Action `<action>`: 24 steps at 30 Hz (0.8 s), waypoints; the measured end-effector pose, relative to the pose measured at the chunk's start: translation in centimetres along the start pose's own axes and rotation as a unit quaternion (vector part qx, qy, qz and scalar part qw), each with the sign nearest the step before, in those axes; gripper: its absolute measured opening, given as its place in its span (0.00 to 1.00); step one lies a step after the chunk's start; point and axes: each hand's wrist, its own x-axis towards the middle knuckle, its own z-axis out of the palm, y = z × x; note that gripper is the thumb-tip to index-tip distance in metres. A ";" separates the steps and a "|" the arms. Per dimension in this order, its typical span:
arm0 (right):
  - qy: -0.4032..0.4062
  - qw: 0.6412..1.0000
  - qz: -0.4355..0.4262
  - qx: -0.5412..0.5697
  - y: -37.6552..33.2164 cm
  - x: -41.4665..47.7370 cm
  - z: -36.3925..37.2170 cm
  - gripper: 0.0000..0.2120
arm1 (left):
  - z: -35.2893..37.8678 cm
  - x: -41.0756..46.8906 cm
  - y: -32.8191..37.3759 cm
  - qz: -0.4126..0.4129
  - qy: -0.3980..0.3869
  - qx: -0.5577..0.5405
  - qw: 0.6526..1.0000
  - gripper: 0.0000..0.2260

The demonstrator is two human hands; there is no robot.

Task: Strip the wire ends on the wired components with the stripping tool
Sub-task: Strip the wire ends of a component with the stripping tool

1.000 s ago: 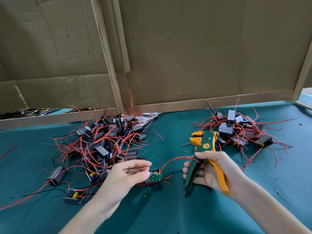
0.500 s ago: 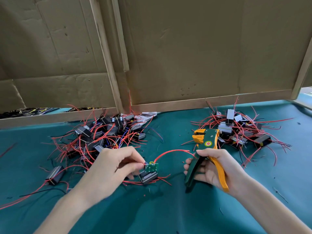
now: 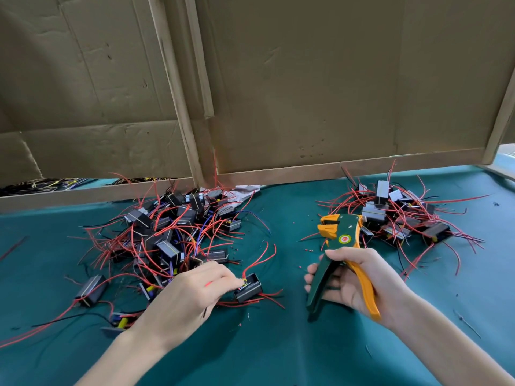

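Two bare hands work over a green-covered bench, seen from above by the person's own head camera.

The left hand reaches forward with its fingers curled. Its fingertips close on the near corner of a small black component, which lies on the bench between the two hands. The thumb is hidden, so the pinch is a likely reading, not a certain one. A red wire arcs up and away from this component, and its far end hangs free. Shorter red leads trail from the other side.

The right hand wraps firmly around both handles of the stripping tool, a green and orange plier-like tool with its head pointing away from the person. The handles stand spread apart, unsqueezed, and no wire sits in the tool's head.

A large tangled pile of components with red wires lies beyond the left hand. A smaller pile lies behind the tool, to the right. Cardboard panels wall off the back of the bench.

The work looks to be between strips, with one component singled out and the tool ready. The next move probably calls for lifting a free wire end, feeding it squarely into the tool's head and squeezing the handles.
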 end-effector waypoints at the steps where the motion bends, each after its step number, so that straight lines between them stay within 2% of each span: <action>1: -0.001 1.000 -0.001 0.000 0.0 0.0 0.0 0.07 | 0.0 0.1 -0.1 0.010 0.002 0.002 1.000 0.15; 6: -0.003 1.000 -0.001 -0.002 0.1 -0.1 0.1 0.08 | 0.0 0.6 -0.4 0.017 -0.009 -0.047 0.999 0.10; 11: -0.007 1.000 0.002 -0.004 0.0 -0.1 0.1 0.08 | 0.5 1.0 -0.9 -0.005 0.015 -0.110 0.994 0.09; 14: -0.020 1.000 0.012 -0.009 0.1 -0.2 0.3 0.09 | 0.8 1.2 -0.5 -0.052 0.021 -0.143 0.988 0.10; 16: -0.035 0.999 0.020 -0.019 0.3 -0.3 0.4 0.11 | 0.6 1.3 -0.3 -0.107 0.010 -0.163 0.981 0.16; 18: -0.049 0.998 0.027 -0.030 0.5 -0.3 0.5 0.13 | 0.0 1.2 -0.2 -0.148 -0.050 -0.176 0.972 0.27; 20: -0.054 0.997 0.032 -0.034 0.6 -0.3 0.4 0.13 | -1.6 0.8 -0.5 -0.170 -0.180 -0.171 0.954 0.36; 21: -0.055 0.997 0.033 -0.036 0.5 -0.2 0.5 0.12 | -2.9 0.8 -0.7 -0.171 -0.250 -0.160 0.940 0.37; 23: -0.056 0.997 0.031 -0.038 0.4 -0.2 0.5 0.11 | -6.0 0.6 -1.3 -0.156 -0.343 -0.164 0.912 0.29; 24: -0.055 0.997 0.030 -0.039 0.4 -0.2 0.5 0.11 | -7.8 0.6 -1.3 -0.168 -0.359 -0.206 0.895 0.23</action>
